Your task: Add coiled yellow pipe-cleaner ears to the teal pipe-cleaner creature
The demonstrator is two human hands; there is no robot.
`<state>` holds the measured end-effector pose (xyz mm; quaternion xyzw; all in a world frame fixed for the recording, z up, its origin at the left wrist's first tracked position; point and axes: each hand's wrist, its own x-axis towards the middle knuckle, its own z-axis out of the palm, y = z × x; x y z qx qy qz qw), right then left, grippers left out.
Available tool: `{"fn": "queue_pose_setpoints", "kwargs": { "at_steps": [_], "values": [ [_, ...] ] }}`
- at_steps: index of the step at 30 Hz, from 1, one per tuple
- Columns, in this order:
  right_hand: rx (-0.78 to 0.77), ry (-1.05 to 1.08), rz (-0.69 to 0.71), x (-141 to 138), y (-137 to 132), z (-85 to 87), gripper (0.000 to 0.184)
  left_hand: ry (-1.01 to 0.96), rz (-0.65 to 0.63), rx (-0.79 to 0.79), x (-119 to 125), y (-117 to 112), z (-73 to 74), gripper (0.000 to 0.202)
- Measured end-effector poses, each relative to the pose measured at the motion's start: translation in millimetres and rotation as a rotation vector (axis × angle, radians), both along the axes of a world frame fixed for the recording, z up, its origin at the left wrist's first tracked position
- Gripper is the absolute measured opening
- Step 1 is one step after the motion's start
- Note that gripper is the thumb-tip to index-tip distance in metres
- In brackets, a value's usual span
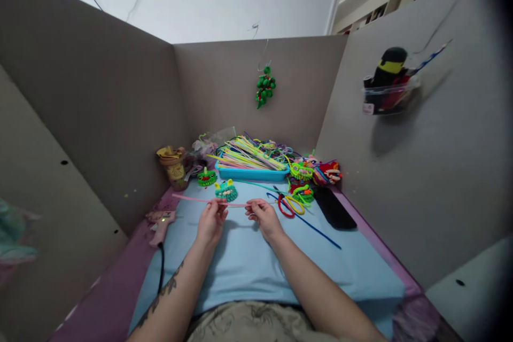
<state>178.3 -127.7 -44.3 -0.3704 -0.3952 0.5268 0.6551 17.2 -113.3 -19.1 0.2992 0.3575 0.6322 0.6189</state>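
Observation:
A thin pink pipe cleaner (188,199) stretches between my two hands above the blue cloth. My left hand (212,219) pinches it near the middle, with a long free length pointing left. Closed on its right part is my right hand (262,217). Just beyond my left hand sits a teal fuzzy animal figure (226,191) with yellow ears. Scissors (286,206) with red and yellow handles lie right of my right hand, near a dark blue pipe cleaner (320,232). A teal pipe cleaner (256,185) lies behind my hands.
A blue tray (252,175) heaped with pastel pipe cleaners stands at the back. Green figures (206,177) and a colourful bundle (326,172) flank it. A black phone-like slab (334,208) lies right. A pink glue gun (162,224) with a cord lies left. Grey panels enclose three sides.

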Motion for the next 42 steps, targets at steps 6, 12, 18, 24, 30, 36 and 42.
{"fn": "queue_pose_setpoints", "kwargs": {
  "at_steps": [6, 12, 18, 24, 30, 36, 42],
  "values": [
    [0.08, -0.194, 0.076, -10, -3, -4.0, 0.024, -0.055, -0.143, 0.031, 15, -5, -10.4, 0.031],
    [0.116, -0.365, 0.048, -13, -5, -8.3, 0.023, -0.024, -0.111, 0.102, 24, -8, -24.7, 0.03],
    [0.153, -0.499, -0.099, -7, -6, -9.7, 0.018, 0.027, -0.078, 0.114, 16, -2, -25.4, 0.036],
    [0.244, -0.686, -0.117, -10, -12, -9.6, 0.015, 0.133, -0.119, 0.117, 21, -6, -27.7, 0.046],
    [0.301, -0.795, -0.148, -13, -12, -10.7, 0.016, 0.237, -0.045, 0.149, 19, -7, -28.0, 0.039],
    [0.346, -0.845, -0.168, -10, -9, -9.4, 0.016, 0.254, -0.048, 0.158, 17, -5, -29.1, 0.043],
    [0.314, -0.817, -0.217, -8, -11, -2.0, 0.011, 0.311, -0.072, 0.144, 17, -7, -27.8, 0.043]
  ]
}}
